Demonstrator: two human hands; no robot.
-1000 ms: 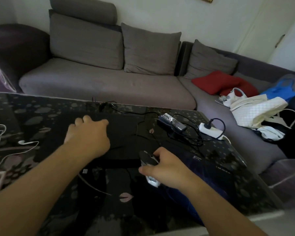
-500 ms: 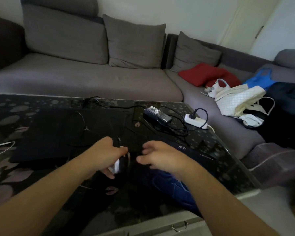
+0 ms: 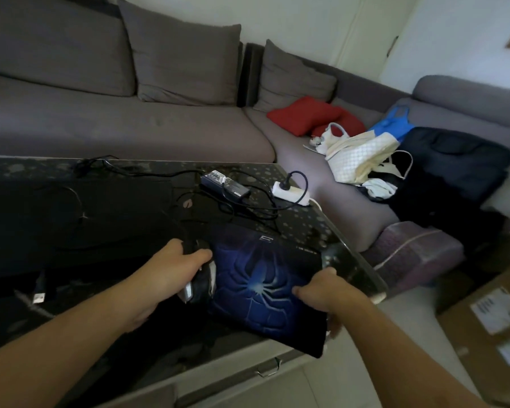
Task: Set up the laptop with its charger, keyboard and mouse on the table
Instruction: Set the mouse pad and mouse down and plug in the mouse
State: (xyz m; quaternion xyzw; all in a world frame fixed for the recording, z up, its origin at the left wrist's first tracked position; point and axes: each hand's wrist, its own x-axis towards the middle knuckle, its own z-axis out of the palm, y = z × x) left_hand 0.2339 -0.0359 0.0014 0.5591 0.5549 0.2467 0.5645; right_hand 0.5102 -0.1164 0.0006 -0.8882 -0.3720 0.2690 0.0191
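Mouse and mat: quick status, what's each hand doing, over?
Left hand grips the mouse, off the mat. Right hand pinches the mouse mat at its right edge; mat overhangs the table. Charger cables lie just behind.

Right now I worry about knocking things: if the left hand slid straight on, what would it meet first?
Probably the tangled black charger cable, then the black power brick; depth is unclear.
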